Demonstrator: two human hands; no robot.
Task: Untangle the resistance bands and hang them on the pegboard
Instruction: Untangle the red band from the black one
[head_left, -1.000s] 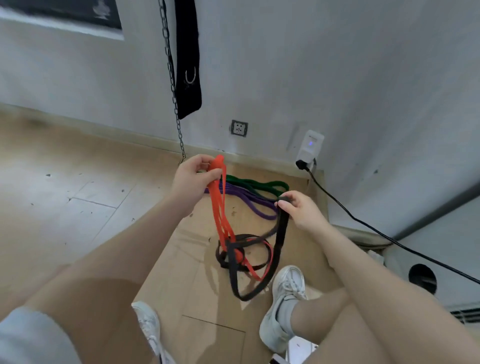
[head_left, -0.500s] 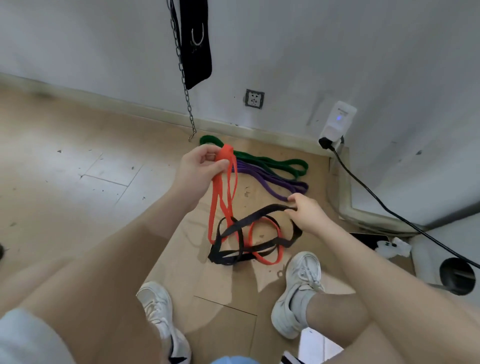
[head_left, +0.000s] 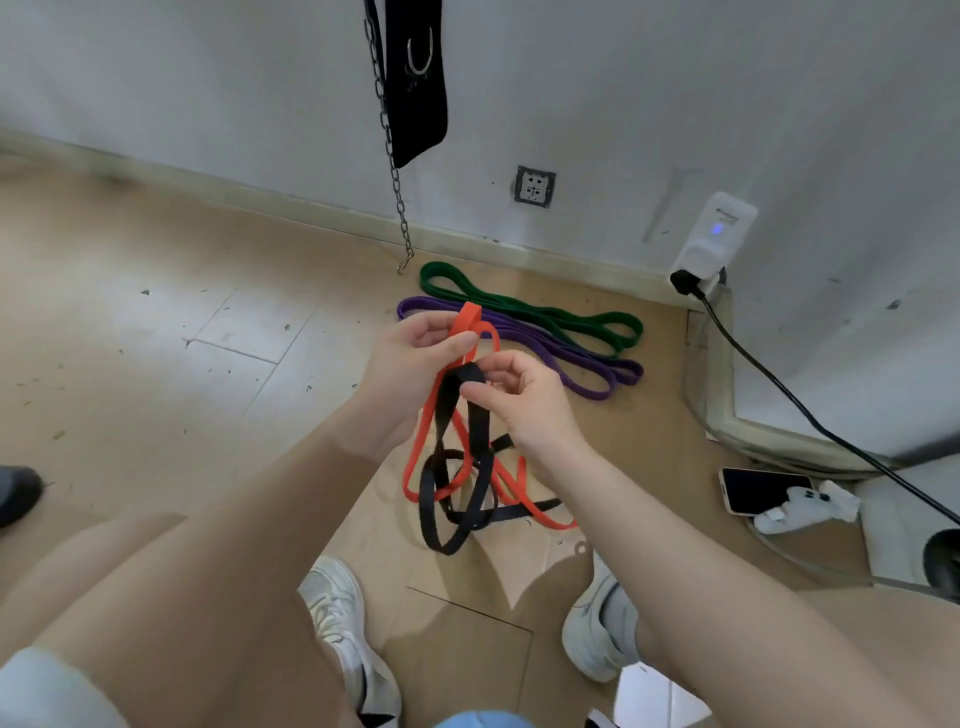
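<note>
My left hand (head_left: 410, 364) pinches the top loops of the orange band (head_left: 421, 441), which hangs down to the floor. Close beside it, my right hand (head_left: 519, 400) pinches the top of the black band (head_left: 480, 457). The two bands cross and loop through each other below my hands, their lower ends lying on the floor. A green band (head_left: 524, 306) and a purple band (head_left: 576, 358) lie flat and separate on the floor by the wall. No pegboard is in view.
A chain (head_left: 389, 140) and a black strap (head_left: 421, 78) hang from above against the wall. A white plug-in device (head_left: 714, 239) with a black cable (head_left: 810, 415) sits at right. A phone (head_left: 763, 491) lies on the floor. My shoes (head_left: 343, 623) stand below.
My right hand has lifted the black band's end up and left, right beside my left hand. The tangle now hangs narrower below both hands. The view tilted down.
</note>
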